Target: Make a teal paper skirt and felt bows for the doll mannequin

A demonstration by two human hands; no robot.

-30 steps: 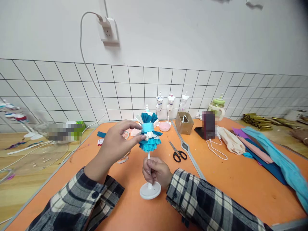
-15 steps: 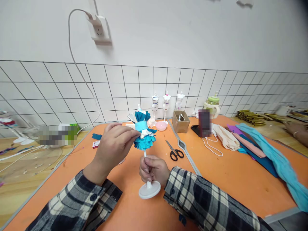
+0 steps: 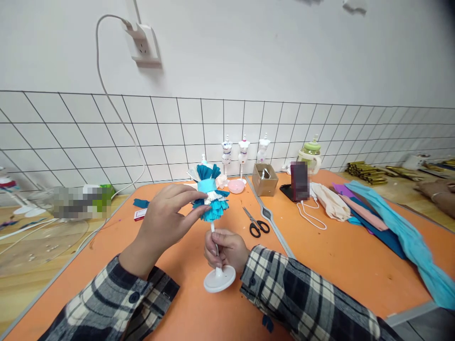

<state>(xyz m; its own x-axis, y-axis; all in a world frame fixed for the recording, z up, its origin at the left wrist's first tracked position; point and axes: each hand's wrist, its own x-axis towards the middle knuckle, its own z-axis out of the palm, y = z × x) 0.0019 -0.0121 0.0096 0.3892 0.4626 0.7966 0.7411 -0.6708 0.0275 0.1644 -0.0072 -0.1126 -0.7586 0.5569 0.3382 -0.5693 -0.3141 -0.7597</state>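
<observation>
A small white mannequin stand [image 3: 219,280] is held upright, tilted slightly, with my right hand [image 3: 226,249] wrapped round its thin pole above the round base. On the form sits a ruffled crepe paper dress [image 3: 212,208] in teal, white and blue, with a light blue band at its waist. My left hand [image 3: 167,220] is at the dress's left side, thumb and forefinger apart, their tips touching the ruffles. Just right of the pole, black-handled scissors [image 3: 256,223] lie open on the orange table mat [image 3: 320,265].
Behind stand several small mannequins [image 3: 243,150], a pink dish [image 3: 236,186] and a cardboard box [image 3: 265,180]. Further right are a phone [image 3: 300,181], a green-lidded bottle [image 3: 311,154] and crepe paper strips [image 3: 401,222]. Another person's hand [image 3: 435,192] shows at the far right.
My left thumb has come away from the fingertips, so the hand has spread at the ruffles. My right hand keeps its hold on the pole. The view has shifted slightly.
</observation>
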